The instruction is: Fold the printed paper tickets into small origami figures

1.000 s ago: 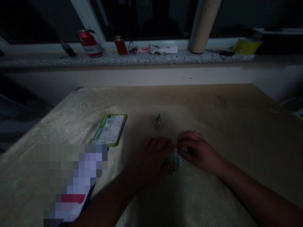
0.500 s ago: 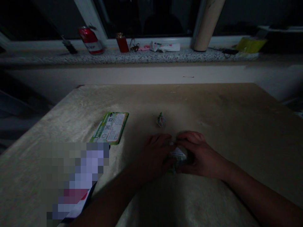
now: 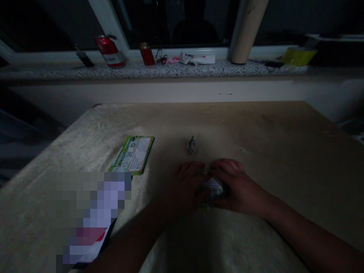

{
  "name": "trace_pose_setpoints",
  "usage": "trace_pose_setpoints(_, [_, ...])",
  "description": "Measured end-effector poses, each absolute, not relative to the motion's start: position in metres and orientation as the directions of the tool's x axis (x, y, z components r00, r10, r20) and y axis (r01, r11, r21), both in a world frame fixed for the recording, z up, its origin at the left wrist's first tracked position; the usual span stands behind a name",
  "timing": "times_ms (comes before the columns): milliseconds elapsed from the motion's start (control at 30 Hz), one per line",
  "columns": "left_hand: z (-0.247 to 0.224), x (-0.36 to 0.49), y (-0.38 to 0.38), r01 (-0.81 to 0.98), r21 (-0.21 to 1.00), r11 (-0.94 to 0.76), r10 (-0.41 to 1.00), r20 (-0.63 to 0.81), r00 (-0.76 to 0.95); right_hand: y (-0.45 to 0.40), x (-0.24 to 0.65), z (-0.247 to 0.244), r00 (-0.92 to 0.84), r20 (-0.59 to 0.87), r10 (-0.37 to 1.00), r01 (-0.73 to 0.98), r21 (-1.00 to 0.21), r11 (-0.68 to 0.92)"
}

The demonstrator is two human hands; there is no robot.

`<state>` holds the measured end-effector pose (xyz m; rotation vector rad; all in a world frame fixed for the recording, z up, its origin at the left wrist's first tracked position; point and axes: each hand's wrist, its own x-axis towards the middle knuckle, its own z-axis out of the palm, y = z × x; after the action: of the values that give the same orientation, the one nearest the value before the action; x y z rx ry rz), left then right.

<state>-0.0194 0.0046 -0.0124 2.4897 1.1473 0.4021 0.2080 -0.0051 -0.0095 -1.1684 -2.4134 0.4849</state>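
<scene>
In the head view, a small printed packet (image 3: 214, 185) with pale lettering and a bit of green at its lower end lies low over the table between my hands. My left hand (image 3: 184, 187) grips its left side with curled fingers. On the right side, my right hand (image 3: 241, 185) closes round it with thumb and fingers. Much of the packet is hidden by fingers and shadow. Just beyond my hands stands a small crumpled green-and-white wrapper (image 3: 192, 146). A flat green printed pouch or card (image 3: 135, 153) rests to the left.
Near my left forearm is a blurred-out flat device (image 3: 105, 212) on the table (image 3: 273, 132). Along the speckled windowsill (image 3: 159, 71) stand a red can (image 3: 109, 51), a red jar (image 3: 147, 54), crumpled white paper (image 3: 199, 59), a cardboard tube (image 3: 246, 34) and a yellow object (image 3: 298, 56).
The camera view has tilted slightly. The packet's printed face has turned a little between my hands, which stay around it in nearly the same place.
</scene>
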Motion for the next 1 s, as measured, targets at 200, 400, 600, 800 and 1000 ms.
trace_pose_setpoints(200, [-0.009,-0.030,0.011,0.708,0.427,-0.562,0.813,0.127,0.568,-0.006,0.208,-0.011,-0.561,0.224,0.797,0.662,-0.455,0.595])
trace_pose_setpoints(400, [-0.012,-0.030,0.011,0.717,0.401,-0.570,0.809,0.121,0.576,-0.007,0.208,-0.012,-0.552,0.217,0.805,0.662,-0.474,0.581])
trace_pose_setpoints(600, [-0.012,-0.025,0.008,0.699,0.415,-0.582,0.801,0.147,0.580,-0.006,0.210,-0.013,-0.564,0.221,0.796,0.649,-0.478,0.592])
trace_pose_setpoints(800, [-0.014,-0.024,0.009,0.697,0.477,-0.536,0.830,0.146,0.538,-0.005,0.214,-0.012,-0.590,0.183,0.787,0.643,-0.482,0.595])
trace_pose_setpoints(1000, [-0.013,-0.025,0.011,0.675,0.520,-0.523,0.838,0.167,0.520,-0.004,0.217,-0.009,-0.609,0.182,0.772,0.615,-0.506,0.605])
